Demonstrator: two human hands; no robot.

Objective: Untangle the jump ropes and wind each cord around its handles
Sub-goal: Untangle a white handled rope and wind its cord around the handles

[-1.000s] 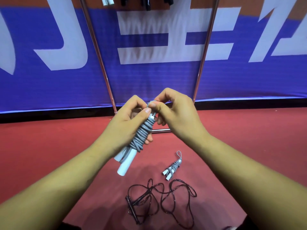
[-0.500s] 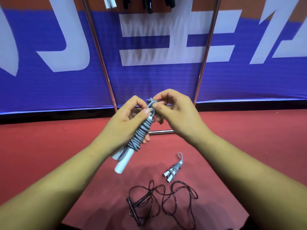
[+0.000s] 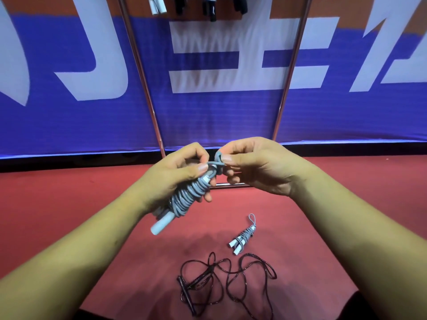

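Observation:
A grey jump rope [image 3: 184,199] is coiled around its two pale handles, held tilted in front of me. My left hand [image 3: 171,179] grips the wound bundle near its top. My right hand [image 3: 254,165] pinches the cord's free loop at the bundle's upper end between thumb and forefinger. On the red floor below lies a second grey rope [image 3: 243,236], wound on its handles with a small loop sticking out. Nearer to me a dark rope [image 3: 226,280] lies loose in tangled loops with its dark handles at the left.
A metal rack stands ahead, its two slanted poles [image 3: 147,95] and base bar [image 3: 231,185] on the red floor [image 3: 69,215]. Several handles hang from its top [image 3: 208,8]. Behind it runs a blue banner [image 3: 69,125] with white letters.
My right hand has drawn the cord's end loop out a little to the right of the bundle's top. The bundle stays in my left hand. The ropes on the floor lie unmoved.

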